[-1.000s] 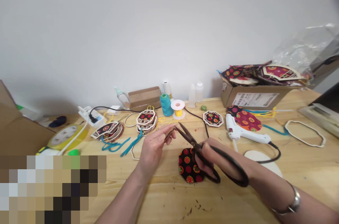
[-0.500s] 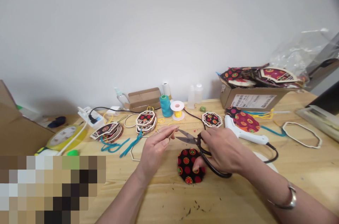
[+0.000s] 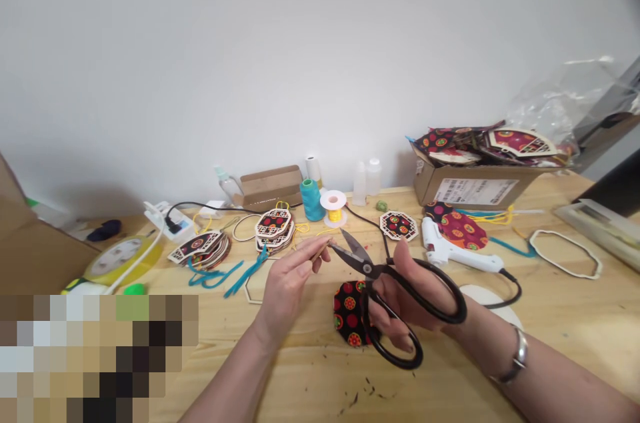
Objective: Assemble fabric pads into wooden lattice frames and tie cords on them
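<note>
My right hand grips a pair of scissors, its thumb and fingers in the large black handle loops. The blades stand apart and point left at what my left hand holds. My left hand is closed in a pinch on a thin flat piece, seen nearly edge-on; its kind is unclear. The scissor tips are close to its end; I cannot tell if they touch. Below the scissors, a black octagonal fabric piece with red and orange flowers lies on the table, partly covered by a handle and my fingers.
A white glue gun with a black cord lies right. Behind are a teal thread cone, a yellow thread spool and stacked octagonal ornaments. A filled cardboard box stands back right; yellow tape lies left. Dark scraps lie in front.
My right hand has turned palm-up, rolling the scissors so the handle loops face me and spread apart. The blades have opened wider. My left hand stays almost in place.
</note>
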Demonstrator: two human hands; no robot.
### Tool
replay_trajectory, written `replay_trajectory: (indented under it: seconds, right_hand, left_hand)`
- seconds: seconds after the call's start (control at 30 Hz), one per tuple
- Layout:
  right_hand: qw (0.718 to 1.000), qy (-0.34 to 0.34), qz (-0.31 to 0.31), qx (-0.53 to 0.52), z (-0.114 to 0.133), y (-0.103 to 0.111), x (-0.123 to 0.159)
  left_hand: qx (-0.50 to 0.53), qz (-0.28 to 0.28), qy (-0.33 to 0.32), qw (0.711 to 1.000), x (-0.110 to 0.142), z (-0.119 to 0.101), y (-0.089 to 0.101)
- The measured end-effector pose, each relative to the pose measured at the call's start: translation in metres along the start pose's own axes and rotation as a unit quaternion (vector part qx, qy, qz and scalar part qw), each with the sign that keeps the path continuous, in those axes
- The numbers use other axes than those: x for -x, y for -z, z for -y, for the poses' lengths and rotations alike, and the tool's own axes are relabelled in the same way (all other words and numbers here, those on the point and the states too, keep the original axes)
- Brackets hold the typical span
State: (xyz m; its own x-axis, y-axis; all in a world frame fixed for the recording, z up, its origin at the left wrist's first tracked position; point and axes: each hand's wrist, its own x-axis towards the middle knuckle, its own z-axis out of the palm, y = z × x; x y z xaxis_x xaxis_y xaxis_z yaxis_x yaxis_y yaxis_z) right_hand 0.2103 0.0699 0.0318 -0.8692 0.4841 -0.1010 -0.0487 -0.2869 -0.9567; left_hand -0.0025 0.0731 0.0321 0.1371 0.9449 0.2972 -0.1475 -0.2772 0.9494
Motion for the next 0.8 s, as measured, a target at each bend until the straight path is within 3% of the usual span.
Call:
replay_trajectory:
  seconds: [0.03, 0.07, 0.1, 0.2, 0.23, 0.27, 0.3, 0.33, 0.43, 0.47, 0.5, 0.57, 0.63, 0.7, 0.73, 0.8]
  right_hand:
    - [0.993, 0.001, -0.056, 0.102, 0.005, -0.001, 0.003]
    - [0.969, -0.005, -0.113, 0.218, 0.011, -0.003, 0.005]
    - [0.929, -0.017, -0.157, 0.336, 0.016, -0.005, 0.007]
    - [0.752, -0.038, -0.254, 0.606, 0.030, -0.008, 0.009]
    - [0.713, -0.035, -0.270, 0.646, 0.032, -0.008, 0.009]
    - [0.704, -0.030, -0.274, 0.655, 0.032, -0.008, 0.008]
    - [0.726, -0.026, -0.264, 0.634, 0.031, -0.008, 0.008]
    - [0.774, -0.024, -0.243, 0.584, 0.029, -0.007, 0.007]
    - [0.946, -0.012, -0.123, 0.298, 0.017, -0.005, 0.003]
    - [0.981, -0.008, -0.068, 0.184, 0.012, -0.005, 0.001]
    - [0.997, -0.008, -0.016, 0.080, 0.008, -0.004, -0.001]
    - [0.997, -0.017, 0.055, -0.050, 0.003, -0.003, -0.003]
    - [0.998, -0.009, 0.043, -0.039, 0.003, -0.004, -0.002]
    - [0.995, 0.004, -0.040, 0.096, 0.009, -0.005, 0.002]
    - [0.977, 0.002, -0.091, 0.192, 0.012, -0.006, 0.004]
    - [0.899, -0.014, -0.187, 0.396, 0.020, -0.008, 0.006]
  left_hand:
    - [-0.005, 0.000, -0.001, 1.000, 0.000, 0.001, 0.001]
    - [-0.009, 0.000, -0.002, 1.000, 0.001, 0.002, 0.001]
    - [-0.013, 0.000, -0.001, 1.000, 0.001, 0.003, 0.002]
    - [-0.017, -0.006, 0.000, 1.000, 0.002, 0.005, 0.003]
    - [-0.016, -0.008, -0.002, 1.000, 0.002, 0.005, 0.002]
    - [-0.014, -0.009, -0.005, 1.000, 0.002, 0.005, 0.002]
    - [-0.011, -0.008, -0.007, 1.000, 0.002, 0.004, 0.001]
    - [-0.008, -0.006, -0.010, 1.000, 0.001, 0.003, 0.000]
    - [-0.004, -0.004, -0.019, 1.000, 0.001, 0.000, -0.002]
    - [-0.004, -0.006, -0.020, 1.000, 0.001, -0.001, -0.003]
    - [-0.005, -0.007, -0.018, 1.000, 0.001, -0.001, -0.003]
    - [-0.011, -0.004, -0.010, 1.000, 0.002, -0.002, -0.003]
    - [-0.018, -0.001, -0.004, 1.000, 0.002, -0.002, -0.002]
    - [-0.025, -0.001, -0.006, 1.000, 0.002, 0.000, -0.001]
    - [-0.027, -0.001, -0.007, 1.000, 0.003, 0.001, -0.001]
    - [-0.033, 0.000, -0.005, 0.999, 0.003, 0.003, 0.000]
